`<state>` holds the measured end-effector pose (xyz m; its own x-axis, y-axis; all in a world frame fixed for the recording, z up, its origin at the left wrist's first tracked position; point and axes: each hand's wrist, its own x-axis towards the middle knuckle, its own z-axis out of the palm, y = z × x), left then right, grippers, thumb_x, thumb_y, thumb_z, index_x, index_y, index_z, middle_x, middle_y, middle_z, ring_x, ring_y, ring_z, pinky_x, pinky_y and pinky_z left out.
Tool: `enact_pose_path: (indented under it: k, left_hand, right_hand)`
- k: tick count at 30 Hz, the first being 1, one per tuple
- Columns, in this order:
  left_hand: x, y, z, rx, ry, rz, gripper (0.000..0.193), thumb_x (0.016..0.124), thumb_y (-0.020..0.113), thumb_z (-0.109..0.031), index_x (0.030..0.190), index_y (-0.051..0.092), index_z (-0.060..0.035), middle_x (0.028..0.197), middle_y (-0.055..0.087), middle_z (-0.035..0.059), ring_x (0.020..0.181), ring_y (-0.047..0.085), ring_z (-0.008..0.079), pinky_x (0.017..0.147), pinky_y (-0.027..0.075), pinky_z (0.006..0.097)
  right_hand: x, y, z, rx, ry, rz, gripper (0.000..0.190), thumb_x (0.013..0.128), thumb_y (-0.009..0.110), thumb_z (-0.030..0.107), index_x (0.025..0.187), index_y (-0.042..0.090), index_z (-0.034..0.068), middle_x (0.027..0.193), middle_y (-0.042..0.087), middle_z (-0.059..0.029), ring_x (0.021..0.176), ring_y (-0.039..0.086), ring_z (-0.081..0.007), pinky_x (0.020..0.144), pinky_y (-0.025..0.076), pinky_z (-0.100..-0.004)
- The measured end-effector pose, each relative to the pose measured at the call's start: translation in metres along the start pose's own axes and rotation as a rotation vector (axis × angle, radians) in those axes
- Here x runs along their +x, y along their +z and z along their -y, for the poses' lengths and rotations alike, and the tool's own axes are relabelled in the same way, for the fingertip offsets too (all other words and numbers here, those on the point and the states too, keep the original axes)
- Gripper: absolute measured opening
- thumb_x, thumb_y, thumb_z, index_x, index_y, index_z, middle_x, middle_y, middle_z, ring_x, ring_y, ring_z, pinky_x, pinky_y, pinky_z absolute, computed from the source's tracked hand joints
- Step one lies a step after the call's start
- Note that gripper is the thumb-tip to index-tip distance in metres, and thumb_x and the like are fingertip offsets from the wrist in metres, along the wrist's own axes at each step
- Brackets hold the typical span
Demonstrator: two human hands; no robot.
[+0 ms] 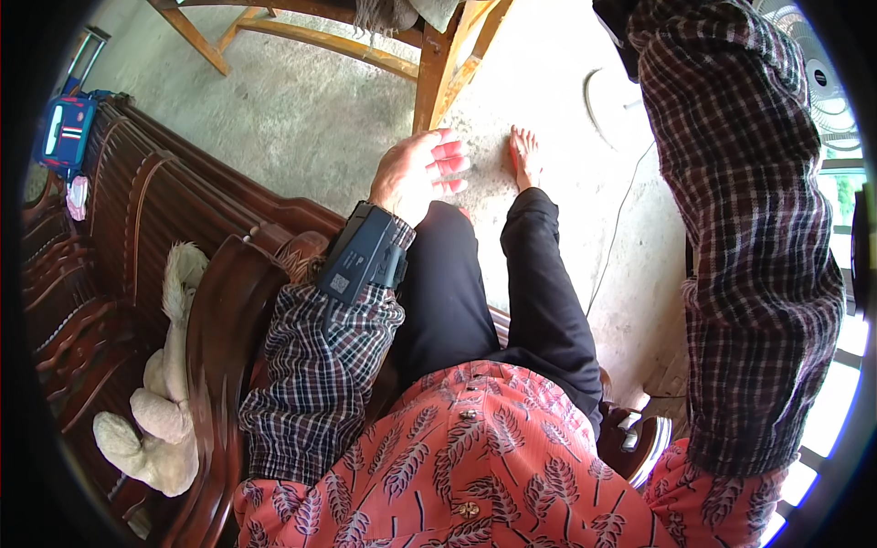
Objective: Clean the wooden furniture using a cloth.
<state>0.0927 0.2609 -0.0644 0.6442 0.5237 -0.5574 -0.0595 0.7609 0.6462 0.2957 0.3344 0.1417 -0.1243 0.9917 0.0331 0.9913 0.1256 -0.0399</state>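
Note:
My left hand (pixel 414 171) hovers above my left knee with its fingers spread a little and nothing in them. A dark device (pixel 360 250) that bears a printed code is strapped to that wrist, over a checked sleeve (pixel 322 370). Closest to the hand are the black trousers (pixel 445 288) on my legs and a wooden leg (pixel 438 75) of a stand or table. My right arm, in a checked sleeve (pixel 747 205), stretches up to the top edge of the picture. My right hand is out of view.
A dark carved wooden bench (pixel 157 198) runs along the left. On it lie a cream plush toy (pixel 164 418) and, farther off, a blue bag (pixel 68 130). A thin cable (pixel 616 226) crosses the concrete floor (pixel 301 116). A fan (pixel 822 79) stands at the upper right.

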Motion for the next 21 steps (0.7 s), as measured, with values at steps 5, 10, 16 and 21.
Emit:
enact_pose_path:
  k: [5, 10, 16, 21]
  left_hand:
    - [-0.0006, 0.0019, -0.0012, -0.004, -0.01, -0.011, 0.029, 0.088, 0.049, -0.025, 0.108, 0.053, -0.0032, 0.097, 0.057, 0.0081, 0.087, 0.056, 0.0196, 0.077, 0.046, 0.0383]
    - [0.0001, 0.0034, -0.0013, -0.005, -0.008, -0.013, 0.029, 0.088, 0.049, -0.025, 0.108, 0.053, -0.0032, 0.097, 0.057, 0.0082, 0.087, 0.056, 0.0196, 0.078, 0.046, 0.0385]
    - [-0.0018, 0.001, -0.0028, 0.001, 0.002, -0.001, 0.029, 0.088, 0.049, -0.025, 0.108, 0.053, -0.0033, 0.097, 0.057, 0.0083, 0.088, 0.056, 0.0198, 0.079, 0.046, 0.0387]
    - [-0.0013, 0.0035, -0.003, -0.001, -0.012, -0.008, 0.028, 0.088, 0.051, -0.024, 0.106, 0.054, -0.0041, 0.097, 0.057, 0.0079, 0.088, 0.056, 0.0199, 0.078, 0.046, 0.0386]
  right_hand:
    - [0.0006, 0.0006, 0.0, 0.006, -0.003, -0.005, 0.096, 0.072, 0.057, 0.063, 0.142, 0.012, 0.015, 0.143, 0.021, -0.0178, 0.134, 0.01, -0.0372, 0.109, 0.007, -0.0463]
    - [0.001, 0.001, -0.0009, 0.008, -0.002, -0.009, 0.096, 0.072, 0.057, 0.063, 0.142, 0.012, 0.015, 0.143, 0.022, -0.018, 0.134, 0.011, -0.0372, 0.109, 0.008, -0.0462]
    - [0.0023, 0.0005, 0.0004, 0.013, -0.006, -0.014, 0.096, 0.072, 0.057, 0.063, 0.142, 0.012, 0.015, 0.143, 0.022, -0.0182, 0.134, 0.011, -0.0373, 0.109, 0.008, -0.0461]
    - [0.0006, 0.0017, -0.0017, 0.01, -0.004, -0.009, 0.096, 0.072, 0.057, 0.063, 0.142, 0.012, 0.014, 0.143, 0.023, -0.0183, 0.133, 0.012, -0.0374, 0.109, 0.008, -0.046]
